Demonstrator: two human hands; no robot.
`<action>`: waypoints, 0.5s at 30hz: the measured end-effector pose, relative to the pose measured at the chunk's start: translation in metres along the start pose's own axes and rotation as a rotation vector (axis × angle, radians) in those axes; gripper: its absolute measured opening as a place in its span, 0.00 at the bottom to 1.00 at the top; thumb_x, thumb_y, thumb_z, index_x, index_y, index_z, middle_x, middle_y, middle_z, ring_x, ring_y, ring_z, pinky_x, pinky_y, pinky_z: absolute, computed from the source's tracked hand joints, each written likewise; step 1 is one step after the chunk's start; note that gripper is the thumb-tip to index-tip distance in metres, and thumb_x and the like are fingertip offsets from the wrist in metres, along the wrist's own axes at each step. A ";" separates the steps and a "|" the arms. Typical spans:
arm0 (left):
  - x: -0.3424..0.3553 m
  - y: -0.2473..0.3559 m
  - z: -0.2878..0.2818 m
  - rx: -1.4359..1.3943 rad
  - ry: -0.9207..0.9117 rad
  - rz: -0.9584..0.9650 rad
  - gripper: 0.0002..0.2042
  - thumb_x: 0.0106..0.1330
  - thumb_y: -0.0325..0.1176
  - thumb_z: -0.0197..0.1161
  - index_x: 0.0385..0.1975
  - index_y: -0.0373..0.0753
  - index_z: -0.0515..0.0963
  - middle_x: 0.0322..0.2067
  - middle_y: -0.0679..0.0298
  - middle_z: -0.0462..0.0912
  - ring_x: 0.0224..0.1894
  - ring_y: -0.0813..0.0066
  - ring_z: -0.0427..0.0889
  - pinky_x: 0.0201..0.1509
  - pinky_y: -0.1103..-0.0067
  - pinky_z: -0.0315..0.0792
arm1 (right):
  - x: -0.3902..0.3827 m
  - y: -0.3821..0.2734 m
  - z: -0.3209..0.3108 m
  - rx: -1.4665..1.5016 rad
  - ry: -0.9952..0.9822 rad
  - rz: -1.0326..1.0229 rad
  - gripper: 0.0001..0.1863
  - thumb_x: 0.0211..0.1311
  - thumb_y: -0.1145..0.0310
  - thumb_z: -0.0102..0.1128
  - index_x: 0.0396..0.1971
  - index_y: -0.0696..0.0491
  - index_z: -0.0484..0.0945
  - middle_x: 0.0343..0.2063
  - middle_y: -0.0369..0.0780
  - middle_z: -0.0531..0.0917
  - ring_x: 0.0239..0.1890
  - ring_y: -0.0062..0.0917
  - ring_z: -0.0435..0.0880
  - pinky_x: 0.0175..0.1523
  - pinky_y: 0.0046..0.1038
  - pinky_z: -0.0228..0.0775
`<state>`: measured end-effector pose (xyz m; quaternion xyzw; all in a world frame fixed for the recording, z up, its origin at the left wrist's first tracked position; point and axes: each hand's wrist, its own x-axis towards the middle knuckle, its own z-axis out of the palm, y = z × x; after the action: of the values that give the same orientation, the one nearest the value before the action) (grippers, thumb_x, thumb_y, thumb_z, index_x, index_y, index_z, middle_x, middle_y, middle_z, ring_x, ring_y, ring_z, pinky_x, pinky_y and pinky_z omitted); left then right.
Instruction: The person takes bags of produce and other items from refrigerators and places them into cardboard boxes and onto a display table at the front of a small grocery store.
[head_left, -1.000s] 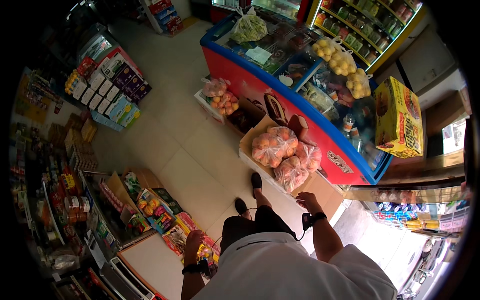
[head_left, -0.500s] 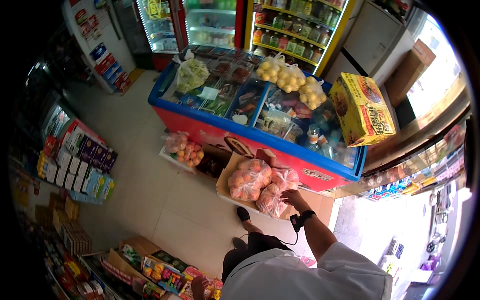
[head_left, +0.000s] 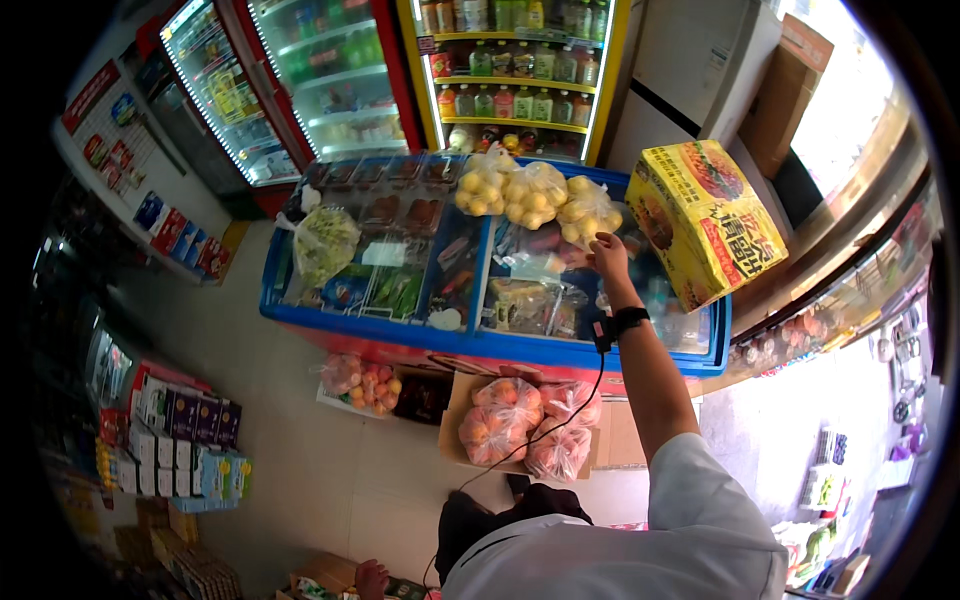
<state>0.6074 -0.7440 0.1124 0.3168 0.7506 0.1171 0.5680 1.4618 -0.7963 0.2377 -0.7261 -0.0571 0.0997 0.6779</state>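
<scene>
My right hand [head_left: 609, 262], with a black band on its wrist, reaches over the blue-rimmed chest freezer [head_left: 400, 335]. Its fingers are slightly bent and apart, at the lower edge of a clear bag of round yellow fruit [head_left: 588, 208]; whether they touch it I cannot tell. Two similar bags, a middle bag of yellow fruit [head_left: 535, 195] and a left one [head_left: 482, 188], lie beside it on the freezer's glass lid. Low at the bottom edge hangs my left hand [head_left: 371, 577], loosely open and holding nothing visible, near goods on the floor.
A yellow printed carton [head_left: 708, 222] stands at the freezer's right end, a bag of greens [head_left: 325, 245] at its left. Bagged reddish fruit [head_left: 495, 430] fills a cardboard box by the freezer's front. Lit drink coolers [head_left: 515, 75] line the back. A cable [head_left: 560, 425] trails from my right wrist.
My right hand has risen from the bagged reddish fruit in the floor box to the yellow fruit on the freezer. The view has shifted, and my body is nearer the freezer.
</scene>
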 end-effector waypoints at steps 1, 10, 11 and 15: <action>-0.008 0.015 0.004 -0.079 -0.151 0.146 0.14 0.60 0.35 0.56 0.42 0.36 0.71 0.30 0.59 0.77 0.32 0.70 0.78 0.37 0.77 0.74 | 0.020 -0.007 0.005 -0.018 0.047 0.007 0.21 0.51 0.70 0.57 0.47 0.58 0.70 0.33 0.43 0.77 0.25 0.26 0.80 0.29 0.25 0.72; 0.065 0.176 0.048 0.191 -0.453 0.181 0.14 0.59 0.34 0.57 0.43 0.35 0.71 0.34 0.60 0.76 0.36 0.71 0.77 0.38 0.79 0.73 | 0.194 0.014 0.020 -0.615 0.479 -0.366 0.31 0.47 0.67 0.63 0.54 0.54 0.65 0.36 0.45 0.78 0.25 0.25 0.80 0.28 0.26 0.74; 0.074 0.192 0.042 0.208 -0.431 0.187 0.14 0.60 0.34 0.57 0.43 0.35 0.71 0.34 0.60 0.76 0.36 0.71 0.76 0.38 0.79 0.73 | 0.194 0.007 0.045 -0.509 0.384 -0.236 0.31 0.46 0.66 0.64 0.54 0.52 0.66 0.37 0.46 0.78 0.26 0.28 0.81 0.31 0.28 0.74; 0.129 0.262 0.045 0.299 -0.487 0.249 0.14 0.60 0.34 0.57 0.44 0.35 0.71 0.34 0.61 0.76 0.36 0.72 0.76 0.39 0.80 0.72 | 0.229 0.006 0.052 -0.411 0.258 -0.157 0.18 0.52 0.70 0.56 0.45 0.51 0.75 0.23 0.40 0.80 0.21 0.21 0.80 0.28 0.26 0.73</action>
<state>0.7188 -0.4711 0.1377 0.5048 0.5570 -0.0051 0.6595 1.6733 -0.6965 0.2126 -0.8486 -0.0454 -0.0605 0.5236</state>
